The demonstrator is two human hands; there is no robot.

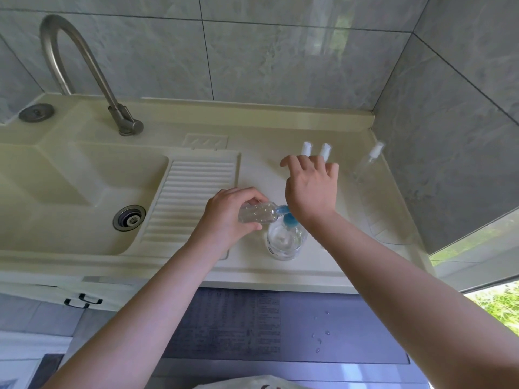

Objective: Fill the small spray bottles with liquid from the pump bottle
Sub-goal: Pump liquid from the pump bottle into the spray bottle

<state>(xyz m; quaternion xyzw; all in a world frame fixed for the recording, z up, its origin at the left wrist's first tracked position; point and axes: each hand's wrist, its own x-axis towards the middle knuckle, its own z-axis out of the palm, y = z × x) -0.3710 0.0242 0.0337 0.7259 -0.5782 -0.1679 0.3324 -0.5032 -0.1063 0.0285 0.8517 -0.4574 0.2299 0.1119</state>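
Note:
My left hand holds a small clear spray bottle tilted on its side, its open mouth against the blue spout of the pump bottle. The small bottle holds bubbly clear liquid. My right hand rests palm-down on the pump head with fingers spread. Two white-capped small spray bottles stand behind my right hand, partly hidden by my fingers. A taller clear spray bottle stands at the right near the wall.
The cream counter has a ribbed washboard sloping into the sink basin with its drain. A steel tap arches at the left. Tiled walls close the back and right. A grey appliance top with water drops lies below.

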